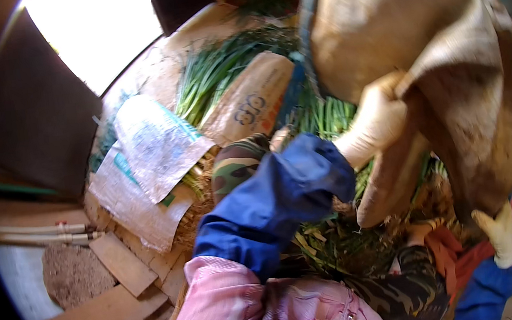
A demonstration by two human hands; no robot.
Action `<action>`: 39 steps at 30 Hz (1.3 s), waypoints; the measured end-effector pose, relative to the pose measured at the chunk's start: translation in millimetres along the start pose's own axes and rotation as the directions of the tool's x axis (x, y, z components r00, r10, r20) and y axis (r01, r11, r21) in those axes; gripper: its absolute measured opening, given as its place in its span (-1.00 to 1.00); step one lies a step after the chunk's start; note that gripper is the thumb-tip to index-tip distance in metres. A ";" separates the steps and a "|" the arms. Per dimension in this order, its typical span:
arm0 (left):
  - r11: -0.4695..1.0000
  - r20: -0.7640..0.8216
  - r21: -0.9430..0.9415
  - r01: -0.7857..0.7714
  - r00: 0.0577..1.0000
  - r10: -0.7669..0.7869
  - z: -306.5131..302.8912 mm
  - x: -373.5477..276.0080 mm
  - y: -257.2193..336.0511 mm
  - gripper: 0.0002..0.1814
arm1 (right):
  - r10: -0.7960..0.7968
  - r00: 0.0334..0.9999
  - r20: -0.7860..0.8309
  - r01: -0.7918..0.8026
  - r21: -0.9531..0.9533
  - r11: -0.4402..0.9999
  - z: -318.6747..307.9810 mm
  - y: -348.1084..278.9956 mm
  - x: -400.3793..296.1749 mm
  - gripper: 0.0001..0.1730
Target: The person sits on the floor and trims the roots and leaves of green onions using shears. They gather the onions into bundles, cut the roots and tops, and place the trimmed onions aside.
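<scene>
My left hand (377, 114), in a cream glove under a blue sleeve cover, grips a fold of a large brown, stained sheet (454, 54). The sheet hangs in front of me and is raised at the upper right, with a dark blue edge (309, 28); whether it is cloth or a sack cannot be told. My right hand (497, 233), gloved too, holds its lower end at the far right, with some fingers hidden behind it. Green scallions (327, 115) lie just past my left wrist. Loose leaf trimmings (321, 245) cover the floor between my camouflage-clad legs.
More scallions (212, 76) lie beyond, partly under a printed tan sack (248, 98). White-and-teal sacks (158, 148) cover another bundle at left. Boards (122, 262), a rough brown slab (76, 275) and pale pipes (40, 234) are at lower left. A bright doorway (96, 31) stands behind.
</scene>
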State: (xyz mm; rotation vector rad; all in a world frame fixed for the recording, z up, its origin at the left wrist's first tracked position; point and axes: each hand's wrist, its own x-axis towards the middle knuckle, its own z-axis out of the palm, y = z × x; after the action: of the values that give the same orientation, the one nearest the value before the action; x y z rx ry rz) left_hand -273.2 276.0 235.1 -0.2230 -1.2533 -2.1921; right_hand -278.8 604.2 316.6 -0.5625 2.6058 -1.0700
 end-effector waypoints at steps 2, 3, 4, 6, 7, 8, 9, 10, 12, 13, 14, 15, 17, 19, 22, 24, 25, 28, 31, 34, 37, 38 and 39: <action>0.948 -0.083 0.283 -0.144 0.981 0.174 -22.5 32.6 7.6 -0.71 | -0.159 0.987 -0.038 0.154 -0.107 0.982 7.4 -6.0 11.8 -0.42; 0.814 -0.046 0.551 -0.184 0.967 0.250 -46.4 65.2 -7.4 -0.87 | -0.148 0.982 -0.113 0.141 -0.072 0.987 3.6 -12.5 15.0 -0.59; 0.966 -0.049 0.174 -0.191 0.978 0.202 -66.6 95.8 -2.9 -0.89 | -0.142 0.981 -0.136 0.120 -0.154 0.981 -1.7 -15.9 18.7 -0.63; 0.769 0.005 0.339 -0.542 0.818 0.575 -91.2 123.1 77.5 -0.59 | -0.269 0.941 -0.204 0.253 -0.103 0.962 13.0 -21.5 32.0 -0.57; 0.435 -0.028 0.798 -0.418 0.695 0.719 -87.1 110.3 126.7 -0.70 | -0.331 0.915 -0.232 0.329 -0.049 0.943 26.4 -30.3 39.8 -0.53; 0.268 0.028 0.895 -0.357 0.644 0.765 -115.6 113.6 156.8 -0.72 | -0.378 0.908 -0.183 0.379 -0.031 0.925 29.5 -23.4 49.3 -0.52; 0.222 0.043 0.921 -0.321 0.648 0.760 -157.3 114.8 181.7 -0.73 | -0.391 0.910 -0.136 0.386 -0.061 0.920 33.9 -24.3 52.4 -0.54; 0.197 0.024 0.947 -0.254 0.665 0.746 -197.8 114.3 197.5 -0.74 | -0.369 0.921 -0.129 0.357 -0.103 0.928 35.2 -16.3 53.2 -0.57; 0.087 -0.020 0.995 -0.057 0.722 0.692 -271.5 89.7 241.7 -0.76 | -0.272 0.957 -0.102 0.271 -0.020 0.962 54.3 24.6 64.4 -0.61; 0.030 -0.073 0.997 0.070 0.748 0.659 -314.2 69.8 260.1 -0.76 | -0.296 0.951 -0.092 0.297 -0.011 0.955 63.6 53.6 70.3 -0.60; -0.007 -0.144 0.982 0.188 0.773 0.617 -355.8 47.7 261.9 -0.77 | -0.157 0.986 -0.048 0.154 -0.056 0.986 71.4 72.7 67.5 -0.59; -0.046 -0.213 0.956 0.289 0.797 0.566 -388.5 26.6 258.1 -0.77 | -0.082 0.995 -0.049 0.081 -0.012 0.997 82.7 107.2 65.0 -0.59; -0.124 -0.374 0.874 0.470 0.813 0.446 -433.7 -20.3 234.2 -0.77 | 0.104 0.993 -0.047 -0.112 -0.218 0.970 105.2 176.3 57.2 -0.61; -0.246 -0.531 0.751 0.613 0.782 0.326 -459.0 -75.9 221.8 -0.77 | 0.233 0.972 0.039 -0.205 -0.354 0.913 136.5 230.8 50.3 -0.60; -0.456 -0.743 0.518 0.724 0.645 0.179 -461.9 -163.0 224.1 -0.74 | 0.351 0.918 0.186 -0.347 -0.057 0.936 204.0 230.9 59.2 -0.61; -0.562 -0.852 0.394 0.727 0.519 0.074 -452.9 -209.2 215.6 -0.72 | 0.311 0.928 0.206 -0.338 0.107 0.935 248.6 222.4 71.1 -0.56; -0.613 -0.891 0.349 0.709 0.455 0.019 -447.5 -225.2 207.3 -0.71 | 0.339 0.931 0.139 -0.361 0.197 0.912 267.0 219.7 73.2 -0.50; -0.708 -0.962 0.261 0.656 0.236 -0.136 -402.8 -225.5 209.1 -0.67 | 0.541 0.808 0.234 -0.588 0.246 0.771 306.3 210.9 97.7 -0.44; -0.551 -0.913 0.344 0.760 0.133 -0.386 -306.2 -172.5 230.3 -0.62 | 0.595 0.794 0.123 -0.563 0.516 0.645 353.1 207.3 104.4 -0.30; 0.096 -0.448 0.746 0.659 0.603 -0.660 -220.6 -109.3 210.8 -0.68 | 0.618 0.783 0.074 -0.569 0.489 0.662 371.8 218.5 114.9 -0.33; 0.241 -0.305 0.761 0.602 0.659 -0.687 -152.7 -42.5 88.1 -0.71 | 0.591 0.806 -0.022 -0.445 0.637 0.630 368.9 228.5 114.9 -0.41; 0.187 -0.223 0.787 0.588 0.554 -0.802 -141.0 -33.0 38.1 -0.69 | 0.584 0.812 0.017 -0.419 0.713 0.562 364.6 229.8 111.4 -0.44; 0.168 0.013 0.939 0.302 0.455 -0.890 -129.4 -23.4 1.6 -0.64 | 0.556 0.827 0.087 -0.404 0.780 0.478 362.5 220.0 107.8 -0.47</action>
State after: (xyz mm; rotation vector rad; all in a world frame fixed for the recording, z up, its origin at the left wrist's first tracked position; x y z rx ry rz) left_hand -234.8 177.8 156.5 0.1363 -3.2133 -1.6906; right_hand -290.2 477.7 -102.0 0.4877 1.8733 -1.8765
